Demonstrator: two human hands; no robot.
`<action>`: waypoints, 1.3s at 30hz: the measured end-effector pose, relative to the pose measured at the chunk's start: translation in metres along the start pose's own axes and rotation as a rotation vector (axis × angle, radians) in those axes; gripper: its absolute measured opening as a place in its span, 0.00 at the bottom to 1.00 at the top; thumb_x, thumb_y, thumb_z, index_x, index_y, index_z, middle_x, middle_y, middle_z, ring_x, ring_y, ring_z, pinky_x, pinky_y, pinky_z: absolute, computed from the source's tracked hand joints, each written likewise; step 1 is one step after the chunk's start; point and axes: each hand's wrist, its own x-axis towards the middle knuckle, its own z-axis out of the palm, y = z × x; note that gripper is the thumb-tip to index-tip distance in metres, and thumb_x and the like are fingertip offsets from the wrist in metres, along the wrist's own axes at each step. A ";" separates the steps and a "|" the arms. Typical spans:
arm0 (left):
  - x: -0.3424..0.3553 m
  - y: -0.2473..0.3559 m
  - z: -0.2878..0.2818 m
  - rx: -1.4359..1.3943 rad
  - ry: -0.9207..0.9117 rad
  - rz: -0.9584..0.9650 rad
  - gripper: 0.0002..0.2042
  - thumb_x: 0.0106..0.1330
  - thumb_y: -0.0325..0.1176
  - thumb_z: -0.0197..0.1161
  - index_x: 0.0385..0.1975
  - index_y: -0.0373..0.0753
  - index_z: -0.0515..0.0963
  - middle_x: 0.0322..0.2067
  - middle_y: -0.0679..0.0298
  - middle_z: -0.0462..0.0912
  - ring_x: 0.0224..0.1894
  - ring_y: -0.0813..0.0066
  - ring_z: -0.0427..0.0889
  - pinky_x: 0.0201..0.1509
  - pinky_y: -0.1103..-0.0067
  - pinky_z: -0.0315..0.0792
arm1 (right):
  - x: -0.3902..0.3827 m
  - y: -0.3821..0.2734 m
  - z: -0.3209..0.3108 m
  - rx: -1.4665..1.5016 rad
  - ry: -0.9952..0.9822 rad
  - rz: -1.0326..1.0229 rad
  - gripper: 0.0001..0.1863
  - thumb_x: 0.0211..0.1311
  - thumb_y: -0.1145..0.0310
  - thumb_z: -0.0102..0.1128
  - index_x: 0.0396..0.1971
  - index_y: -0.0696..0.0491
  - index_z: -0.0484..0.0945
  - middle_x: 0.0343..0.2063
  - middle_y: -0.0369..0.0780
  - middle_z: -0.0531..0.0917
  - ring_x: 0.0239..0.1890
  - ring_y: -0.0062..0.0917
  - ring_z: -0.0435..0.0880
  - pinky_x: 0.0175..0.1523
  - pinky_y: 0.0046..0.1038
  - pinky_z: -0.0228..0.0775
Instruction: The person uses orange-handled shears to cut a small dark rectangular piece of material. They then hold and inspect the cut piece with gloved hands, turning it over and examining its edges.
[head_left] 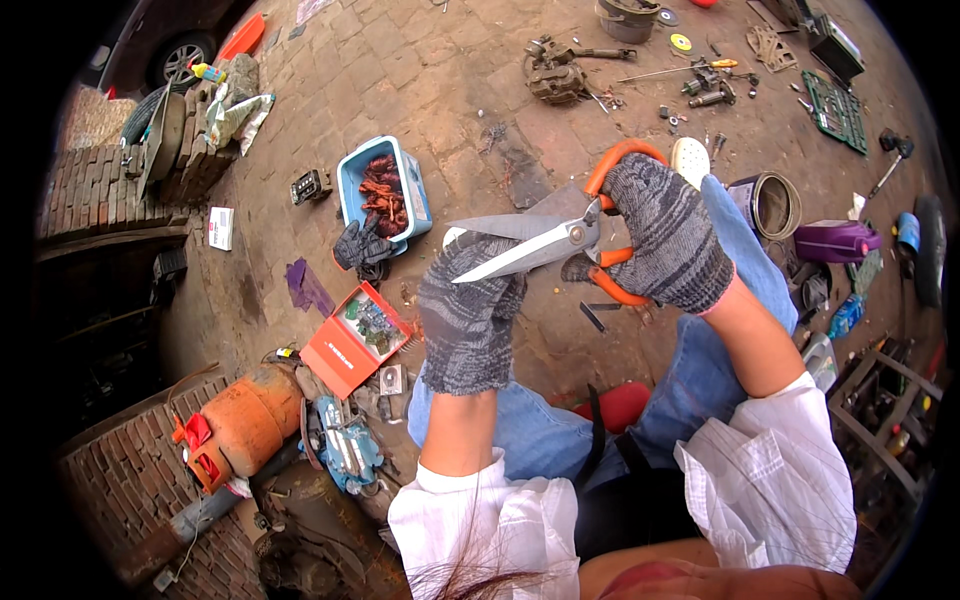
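My right hand (668, 235), in a grey knitted glove, is closed round the orange handles of a pair of large scissors (577, 234). Their two metal blades stand apart and point left, across the top of my left hand (466, 315). That hand wears a matching glove and looks curled, back up. Its fingertips are hidden below the blades, so whether it grips a blade or something else cannot be made out. Just beyond it, a dark glove (362, 245) hangs at the corner of a light blue bin (416, 195) holding reddish-brown copper-like pieces (383, 190).
An open orange box (345, 365) of small parts lies left of my knees, near an orange gas cylinder (255, 420). Ahead sits a greasy metal assembly (555, 72). A green tool case (833, 112), purple jug (838, 241) and open can (775, 205) are at right.
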 end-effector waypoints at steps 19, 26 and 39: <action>0.001 0.009 0.012 -0.918 -0.063 -0.318 0.08 0.53 0.30 0.61 0.32 0.36 0.74 0.16 0.69 0.69 0.12 0.84 0.59 0.17 0.86 0.55 | -0.009 0.002 0.016 0.483 0.084 0.262 0.25 0.42 0.72 0.56 0.46 0.56 0.65 0.34 0.46 0.76 0.36 0.38 0.76 0.40 0.32 0.68; 0.017 -0.013 -0.002 -0.717 -0.109 -0.362 0.08 0.55 0.32 0.59 0.31 0.35 0.75 0.17 0.68 0.71 0.14 0.83 0.64 0.21 0.87 0.63 | -0.015 0.041 0.018 0.871 -0.128 0.513 0.14 0.49 0.67 0.60 0.33 0.57 0.69 0.24 0.35 0.75 0.25 0.17 0.74 0.29 0.20 0.66; 0.024 -0.046 -0.001 0.308 0.248 0.234 0.13 0.51 0.21 0.53 0.38 0.35 0.75 0.34 0.58 0.78 0.38 0.68 0.75 0.42 0.79 0.69 | 0.012 0.056 -0.003 1.459 0.507 0.694 0.09 0.53 0.71 0.56 0.30 0.61 0.72 0.23 0.41 0.76 0.19 0.18 0.72 0.20 0.17 0.61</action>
